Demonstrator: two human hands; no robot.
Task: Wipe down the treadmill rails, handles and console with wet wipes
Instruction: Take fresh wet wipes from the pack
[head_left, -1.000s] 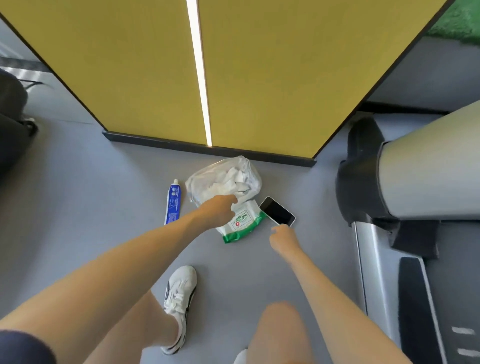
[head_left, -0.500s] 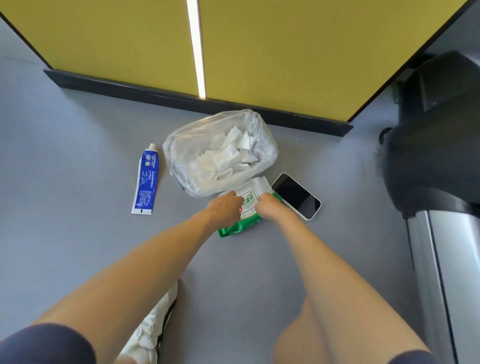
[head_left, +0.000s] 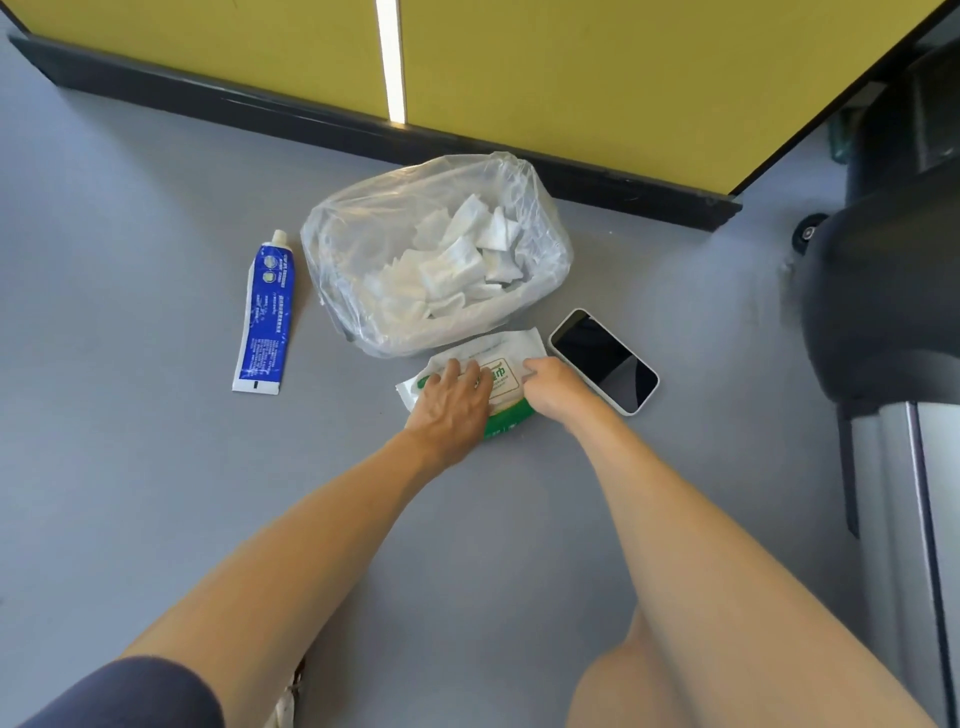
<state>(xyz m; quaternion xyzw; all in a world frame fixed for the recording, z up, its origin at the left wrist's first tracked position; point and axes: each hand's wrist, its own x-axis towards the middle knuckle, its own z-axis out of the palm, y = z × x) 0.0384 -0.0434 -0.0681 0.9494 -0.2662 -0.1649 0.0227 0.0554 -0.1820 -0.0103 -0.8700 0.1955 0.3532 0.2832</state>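
1 wipes pack (head_left: 483, 351), L hand (head_left: 452, 405) flat on it, R hand (head_left: 553, 389) pinching it, 1 phone (head_left: 605, 361), 1 tube (head_left: 265, 312)

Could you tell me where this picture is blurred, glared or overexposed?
Head view: the dark treadmill housing at the right edge is smeared; the white smartphone shows a pale reflection on its black screen; the white strip in the yellow wall is blown out; the left hand and right hand on the green and white wipes pack are sharp.
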